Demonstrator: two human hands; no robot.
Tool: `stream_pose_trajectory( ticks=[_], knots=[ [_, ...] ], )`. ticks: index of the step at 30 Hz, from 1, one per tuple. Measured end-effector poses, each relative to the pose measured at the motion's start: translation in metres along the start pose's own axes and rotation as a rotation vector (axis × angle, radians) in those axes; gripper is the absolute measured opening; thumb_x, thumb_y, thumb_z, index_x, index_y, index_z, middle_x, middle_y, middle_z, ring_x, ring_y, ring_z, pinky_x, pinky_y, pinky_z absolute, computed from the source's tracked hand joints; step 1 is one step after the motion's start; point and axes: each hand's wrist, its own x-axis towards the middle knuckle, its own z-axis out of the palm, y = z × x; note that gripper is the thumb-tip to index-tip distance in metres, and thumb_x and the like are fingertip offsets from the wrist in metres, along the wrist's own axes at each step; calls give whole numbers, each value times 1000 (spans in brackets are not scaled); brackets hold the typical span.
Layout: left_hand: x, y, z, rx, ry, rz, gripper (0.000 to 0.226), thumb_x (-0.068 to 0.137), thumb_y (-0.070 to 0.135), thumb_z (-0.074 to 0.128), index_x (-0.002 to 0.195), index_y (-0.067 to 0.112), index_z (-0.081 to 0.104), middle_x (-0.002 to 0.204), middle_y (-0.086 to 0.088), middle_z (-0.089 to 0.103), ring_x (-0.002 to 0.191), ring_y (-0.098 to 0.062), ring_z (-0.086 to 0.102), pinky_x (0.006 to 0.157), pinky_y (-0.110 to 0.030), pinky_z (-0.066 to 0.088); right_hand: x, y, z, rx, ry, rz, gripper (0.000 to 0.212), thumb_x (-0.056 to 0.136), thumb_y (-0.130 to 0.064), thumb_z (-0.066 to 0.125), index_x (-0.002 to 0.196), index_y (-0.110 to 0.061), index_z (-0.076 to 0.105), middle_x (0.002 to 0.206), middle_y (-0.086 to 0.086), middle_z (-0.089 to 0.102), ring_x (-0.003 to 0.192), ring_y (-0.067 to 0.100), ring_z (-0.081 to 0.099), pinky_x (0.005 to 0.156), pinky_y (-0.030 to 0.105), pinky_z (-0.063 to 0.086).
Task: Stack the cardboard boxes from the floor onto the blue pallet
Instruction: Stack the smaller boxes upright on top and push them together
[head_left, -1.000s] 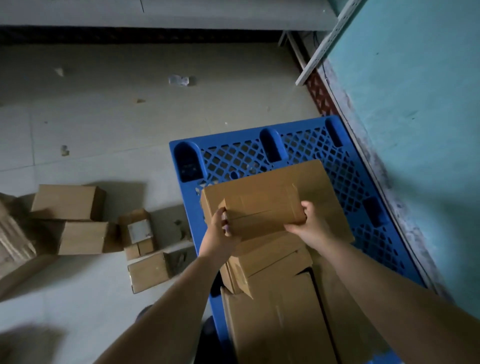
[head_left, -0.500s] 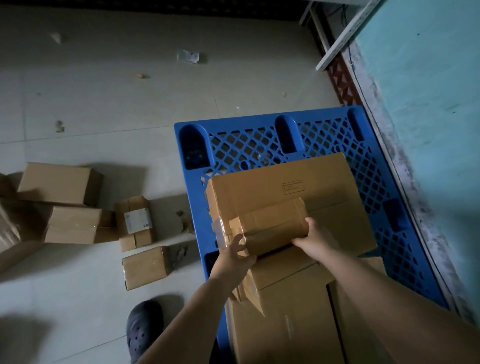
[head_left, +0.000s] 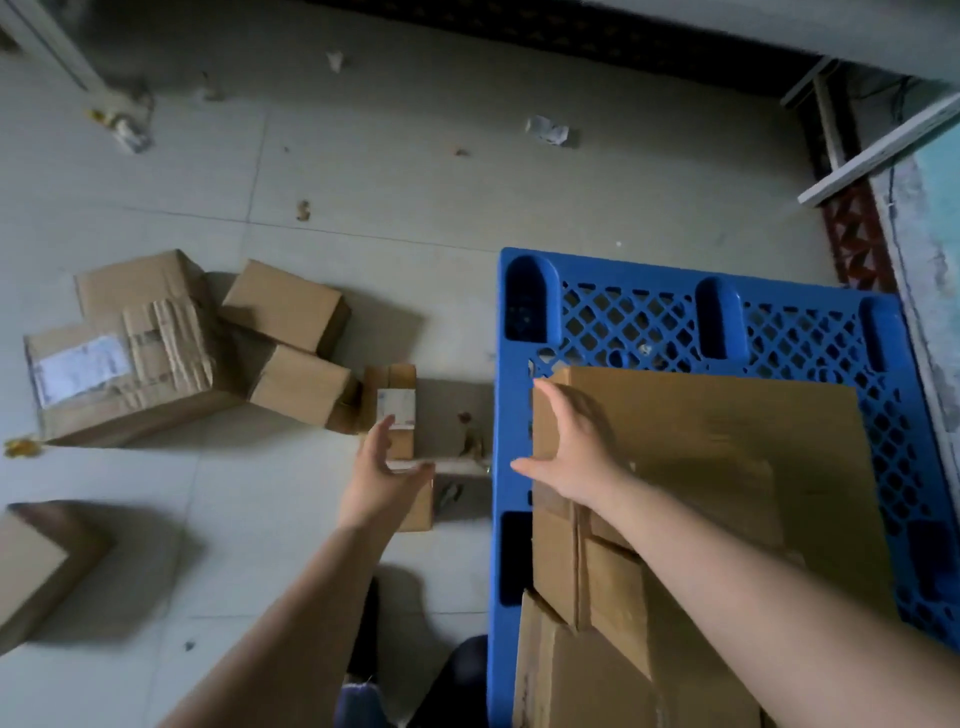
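The blue pallet (head_left: 623, 317) lies at the right with several cardboard boxes stacked on it; a large flat box (head_left: 727, 441) is on top. My right hand (head_left: 571, 447) hovers open over that stack's left edge, holding nothing. My left hand (head_left: 382, 467) is open, stretched out over the floor above a small box (head_left: 423, 506) beside the pallet. Just beyond it lies a small labelled box (head_left: 395, 389). More boxes sit at the left: a big torn one (head_left: 119, 353) and two medium ones (head_left: 285, 304) (head_left: 301, 384).
Another box (head_left: 36, 566) pokes in at the lower left edge. Paper scraps (head_left: 545, 130) litter the tiled floor. A teal wall (head_left: 935, 249) and a white frame (head_left: 872, 156) close off the right side. My dark shoes (head_left: 363, 696) are at the bottom.
Both hands let go of the small box they held over the pallet stack. The view swung left, and my left hand reached out toward the boxes on the floor.
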Motion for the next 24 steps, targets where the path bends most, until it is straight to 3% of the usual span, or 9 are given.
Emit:
stream_pose_trajectory(
  ticks=[4,8,10,12,15,19,21,24],
  knots=[
    [16,-55,-34,-17,52,-55,71,78,14,70,139,23,34,136,-11,43,117,-26,45,89,-35,43,23,-32,64,-13,-188,-46,95,71,-35,77,146,-27,19,150,-1,27,136,20,25,107,35,30],
    [43,-117,-39,6,81,-154,75,76,17,71,140,24,32,139,-13,41,124,-28,42,95,-38,40,50,-36,135,-47,-331,44,99,70,-36,79,146,-31,16,153,1,23,132,25,35,96,38,41],
    [59,-146,-32,27,63,-204,76,76,18,71,141,25,31,141,-12,39,122,-27,43,87,-34,43,62,-28,171,-61,-372,84,102,69,-36,80,146,-31,14,153,2,21,132,26,36,89,32,40],
    [75,-170,-23,33,52,-233,77,77,20,71,141,26,29,141,-11,38,116,-24,46,74,-22,40,76,-18,204,-144,-367,95,104,67,-39,80,146,-30,14,152,1,22,131,27,36,89,35,41],
    [99,-203,-7,46,26,-267,79,76,25,71,142,26,27,142,-10,37,120,-23,45,80,-23,36,93,-3,244,-337,-381,51,110,65,-41,80,147,-26,9,152,0,16,137,28,23,101,42,38],
    [125,-231,13,-2,-37,-312,77,79,20,68,143,25,26,142,-11,37,123,-26,44,90,-30,39,111,7,293,-618,-454,-96,130,66,-43,80,144,-26,-22,158,6,-11,143,37,-8,103,57,34],
    [131,-235,21,-65,-61,-320,70,80,14,66,140,20,31,137,-11,45,111,-24,50,89,-32,43,113,6,311,-665,-449,-153,130,67,-38,79,142,-24,-26,157,9,-9,142,39,-7,101,60,34],
    [129,-230,22,-124,-27,-306,61,82,10,63,137,17,38,125,-9,54,95,-17,51,79,-26,39,113,1,309,-648,-427,-187,122,64,-31,77,145,-21,-14,153,13,8,138,39,8,97,50,42]
  ],
)
